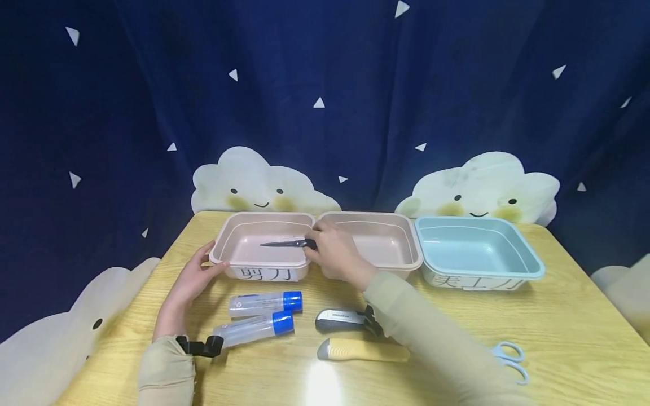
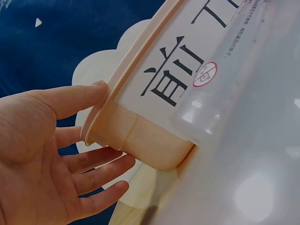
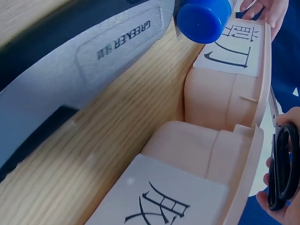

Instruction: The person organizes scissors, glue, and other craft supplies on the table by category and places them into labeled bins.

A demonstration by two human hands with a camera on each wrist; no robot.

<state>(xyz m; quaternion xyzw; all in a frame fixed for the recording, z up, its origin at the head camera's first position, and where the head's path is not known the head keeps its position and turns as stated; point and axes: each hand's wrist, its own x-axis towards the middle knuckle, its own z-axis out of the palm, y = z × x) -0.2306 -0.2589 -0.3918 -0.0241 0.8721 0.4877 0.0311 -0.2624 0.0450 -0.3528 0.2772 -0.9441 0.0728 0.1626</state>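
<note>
Black-handled scissors are held by their handles in my right hand. Their blades point left, over the inside of the left pink bin; the right wrist view shows the black finger loops against the fingers. My left hand grips that bin's front left corner. In the left wrist view its thumb lies on the rim, with the other fingers around the side below it. A white label with black characters is on the bin's front.
A second pink bin and a blue bin continue the row rightward. In front lie two clear tubes with blue caps, a grey-and-black utility knife, a yellow utility knife and light-blue scissors.
</note>
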